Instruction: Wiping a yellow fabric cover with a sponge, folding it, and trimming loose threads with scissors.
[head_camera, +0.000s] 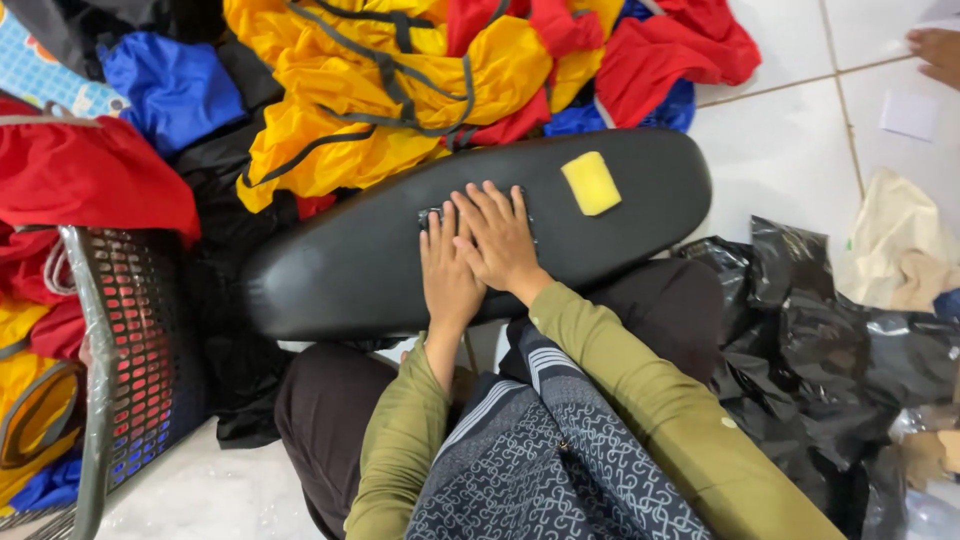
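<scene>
Where the two palms meet, both hands lie flat and spread on a small dark folded piece (437, 215), pinching nothing: the left hand (447, 272) has its fingers straight and close together, and the right hand (500, 238) lies partly across it, fingers fanned. Only the edges of that dark piece show past the fingertips, so what it is cannot be told; it may be a folded bit of fabric. It sits on the middle of a long black padded board (330, 270), glossy and rounded at the ends, laid across the person's lap. Further right on the same board, apart from the hands, lies a yellow sponge-like block (591, 183). Olive-green sleeves (640, 380) run back from the wrists; a dark patterned cloth (545, 455) hangs between them. Beyond the board, a heap of yellow garments with grey straps (400, 90), mixed with red fabric (660, 50) and blue fabric (175, 85). Left: a grey plastic basket (130, 350) with a lattice wall, red cloth behind it. Right: crumpled black plastic bags (830, 340) on the white tiled floor (780, 150), with a beige cloth (900, 245) past them. At the top right corner, another person's hand (938, 50) rests on the floor.
</scene>
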